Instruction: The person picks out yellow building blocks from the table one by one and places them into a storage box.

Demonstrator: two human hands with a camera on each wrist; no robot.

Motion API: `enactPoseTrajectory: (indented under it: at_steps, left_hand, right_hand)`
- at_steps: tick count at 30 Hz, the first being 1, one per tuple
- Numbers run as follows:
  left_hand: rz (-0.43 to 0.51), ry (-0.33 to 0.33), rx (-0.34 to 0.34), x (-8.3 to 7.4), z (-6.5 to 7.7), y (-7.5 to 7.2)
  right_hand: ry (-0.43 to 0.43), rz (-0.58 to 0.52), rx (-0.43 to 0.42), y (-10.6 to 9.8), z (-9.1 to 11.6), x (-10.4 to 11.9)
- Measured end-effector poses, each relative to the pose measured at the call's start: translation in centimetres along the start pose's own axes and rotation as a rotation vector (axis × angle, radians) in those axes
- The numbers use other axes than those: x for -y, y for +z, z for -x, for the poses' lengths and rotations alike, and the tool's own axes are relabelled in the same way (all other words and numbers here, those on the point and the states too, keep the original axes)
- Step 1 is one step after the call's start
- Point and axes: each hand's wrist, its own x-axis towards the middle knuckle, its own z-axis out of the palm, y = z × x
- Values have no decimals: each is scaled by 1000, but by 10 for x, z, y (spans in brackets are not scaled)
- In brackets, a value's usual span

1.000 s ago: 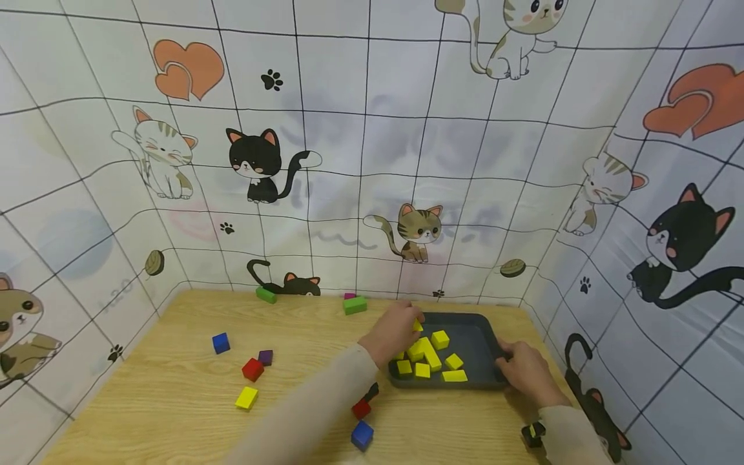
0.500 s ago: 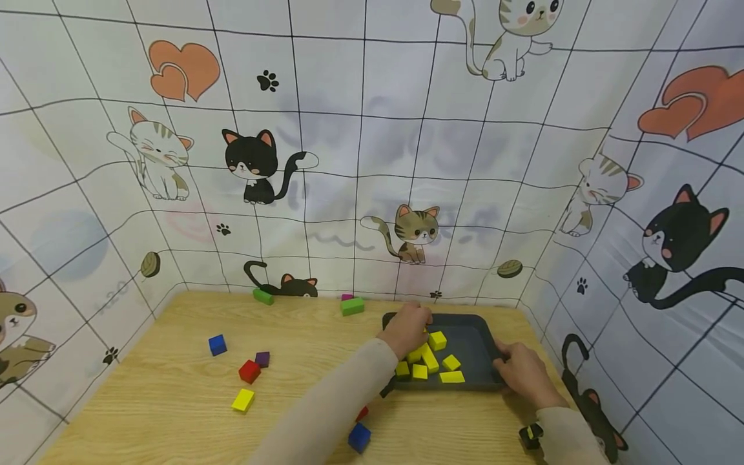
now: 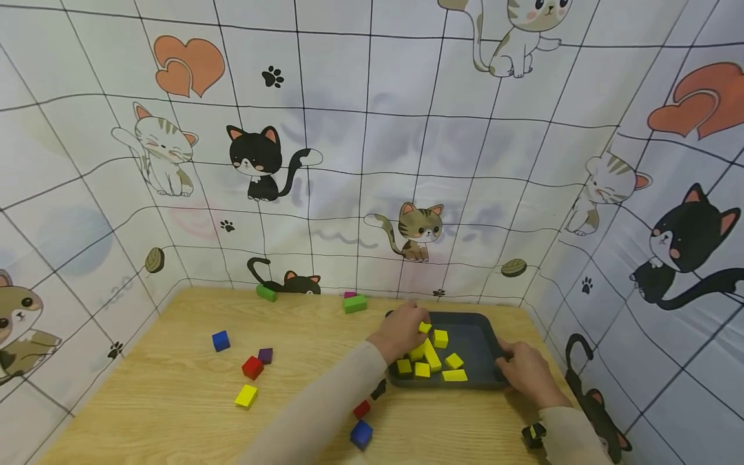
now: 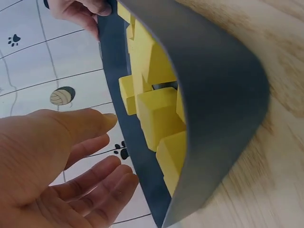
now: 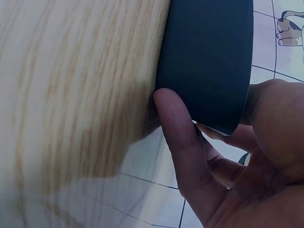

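A dark grey tray (image 3: pixel 476 336) with several yellow blocks (image 3: pixel 431 354) in it lies on the right part of the table. Over its left end is my left hand (image 3: pixel 401 332), a small yellow block (image 3: pixel 425 328) just beside its fingertips. In the left wrist view that hand (image 4: pixel 71 161) has loosely bent, spread fingers with nothing between them, beside the tray rim and apart from the blocks. My right hand (image 3: pixel 527 371) grips the tray's right end. Its thumb (image 5: pixel 178 133) lies against the tray's outer wall in the right wrist view, the other fingers beyond the edge.
To the left lie a blue block (image 3: pixel 221 341), a red block (image 3: pixel 252 367), a purple block (image 3: pixel 265 355) and a yellow block (image 3: pixel 247 396). Another red block (image 3: pixel 361 409) and blue block (image 3: pixel 361 434) are near the front. Green blocks (image 3: pixel 354 304) sit by the cat-print curtain.
My left hand went right over the tray, then came back slightly left. The small yellow block, largely hidden half a second ago, shows beside its fingertips. The right hand keeps its grip.
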Motion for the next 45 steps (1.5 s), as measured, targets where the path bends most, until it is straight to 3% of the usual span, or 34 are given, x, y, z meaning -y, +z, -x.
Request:
enactPoseTrajectory:
  at_steps: [10,19,28,45]
  left_hand:
    - [18,25,-54,15,30,-19]
    - [-2,8,-102,57,76,-36]
    - [-57,-87,-128,92,132,-53]
    - [-110,-226,-189,135,217,-75]
  right_hand:
    - [-3,8,5,-4,-1,-1]
    - [4,25,-7,-2,-4,-2]
    - [41,14,12,-5,0,-2]
    - [42,11,0,1,1,1]
